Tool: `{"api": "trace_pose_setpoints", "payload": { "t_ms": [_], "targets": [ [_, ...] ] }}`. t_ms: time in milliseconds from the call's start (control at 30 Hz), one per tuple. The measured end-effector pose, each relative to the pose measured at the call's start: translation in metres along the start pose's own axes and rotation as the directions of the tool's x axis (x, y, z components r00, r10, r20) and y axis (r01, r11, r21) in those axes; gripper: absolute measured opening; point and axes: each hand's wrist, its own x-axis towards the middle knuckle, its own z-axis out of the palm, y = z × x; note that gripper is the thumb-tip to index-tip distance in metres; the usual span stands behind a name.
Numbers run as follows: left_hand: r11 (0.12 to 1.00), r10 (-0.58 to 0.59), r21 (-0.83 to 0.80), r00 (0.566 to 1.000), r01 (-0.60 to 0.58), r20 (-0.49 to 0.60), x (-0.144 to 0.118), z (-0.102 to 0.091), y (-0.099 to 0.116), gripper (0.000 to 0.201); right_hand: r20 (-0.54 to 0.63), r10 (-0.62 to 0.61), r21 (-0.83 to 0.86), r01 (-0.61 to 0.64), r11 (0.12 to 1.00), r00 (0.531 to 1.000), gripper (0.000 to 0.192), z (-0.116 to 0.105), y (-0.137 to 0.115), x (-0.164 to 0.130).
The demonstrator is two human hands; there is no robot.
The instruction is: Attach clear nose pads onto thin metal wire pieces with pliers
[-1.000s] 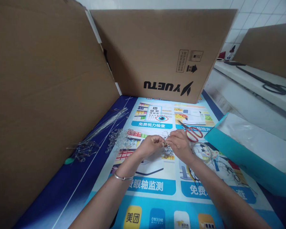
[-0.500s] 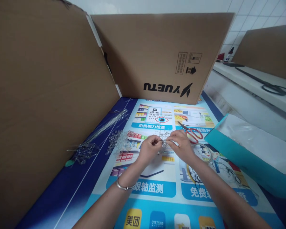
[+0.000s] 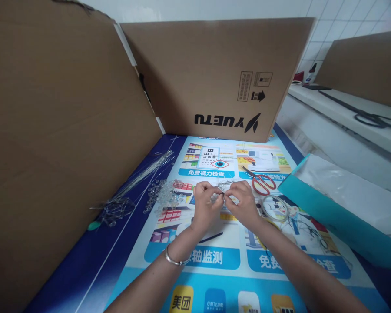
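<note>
My left hand point(image 3: 206, 204) and my right hand point(image 3: 243, 202) meet fingertip to fingertip over a printed blue poster point(image 3: 215, 256). Together they pinch a small tangle of thin wire with clear beads point(image 3: 223, 190). A silver bangle point(image 3: 173, 260) sits on my left wrist. A heap of loose clear beads point(image 3: 164, 194) lies just left of my left hand. Red-handled scissors point(image 3: 260, 181) lie right of my right hand, with a roll of clear tape point(image 3: 274, 207) below them.
Tall cardboard sheets stand at the left point(image 3: 58, 130) and at the back point(image 3: 215, 74). A bundle of thin wires point(image 3: 133, 178) lies along the left cardboard. A teal folder with plastic film point(image 3: 339, 208) lies at the right. A white counter point(image 3: 352, 117) runs behind it.
Both hands have stayed together on the wire piece and shifted slightly left and down in view. The view has tilted a little.
</note>
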Motion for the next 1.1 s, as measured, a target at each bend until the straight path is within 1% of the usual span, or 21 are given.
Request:
{"api": "trace_pose_setpoints", "payload": {
  "t_ms": [67, 233, 367, 567, 700, 867, 933, 1033, 1100],
  "targets": [
    [1.000, -0.028, 0.001, 1.000, 0.028, -0.011, 0.000, 0.001, 0.000, 0.008, 0.003, 0.011, 0.012, -0.011, 1.000, 1.000, 0.007, 0.001, -0.001, -0.001],
    [0.997, -0.054, -0.046, 0.998, 0.055, 0.016, 0.001, 0.001, 0.000, 0.008, 0.028, 0.030, 0.036, -0.031, 0.999, 0.999, 0.007, 0.003, 0.001, -0.001],
    [0.995, -0.063, -0.079, 0.997, 0.066, 0.046, 0.000, 0.002, -0.002, 0.009, 0.053, 0.033, 0.049, -0.036, 0.998, 0.998, 0.015, 0.004, 0.005, -0.001],
    [0.990, -0.049, -0.130, 0.997, 0.057, 0.062, -0.002, 0.004, -0.002, 0.010, 0.059, 0.058, 0.065, -0.062, 0.996, 0.997, 0.010, 0.004, 0.007, 0.000],
    [0.970, -0.092, -0.216, 0.989, 0.116, 0.118, -0.001, 0.003, -0.004, 0.008, 0.046, 0.079, 0.085, -0.082, 0.993, 0.996, 0.010, 0.002, 0.004, 0.003],
    [0.896, -0.129, -0.392, 0.966, 0.210, 0.224, 0.002, -0.002, -0.007, 0.004, 0.051, 0.082, 0.105, -0.087, 0.991, 0.995, 0.010, -0.003, -0.002, 0.006],
    [0.835, -0.137, -0.480, 0.947, 0.268, 0.291, 0.003, -0.004, -0.008, 0.004, 0.055, 0.077, 0.110, -0.082, 0.991, 0.996, 0.010, -0.004, -0.004, 0.007],
    [0.713, -0.122, -0.598, 0.905, 0.366, 0.408, 0.004, -0.006, -0.008, 0.006, 0.051, 0.065, 0.110, -0.070, 0.991, 0.997, 0.010, -0.005, -0.003, 0.007],
    [0.657, -0.122, -0.638, 0.891, 0.402, 0.437, 0.004, -0.005, -0.009, 0.008, 0.048, 0.051, 0.105, -0.055, 0.993, 0.998, 0.009, -0.005, -0.001, 0.007]
  ]
}}
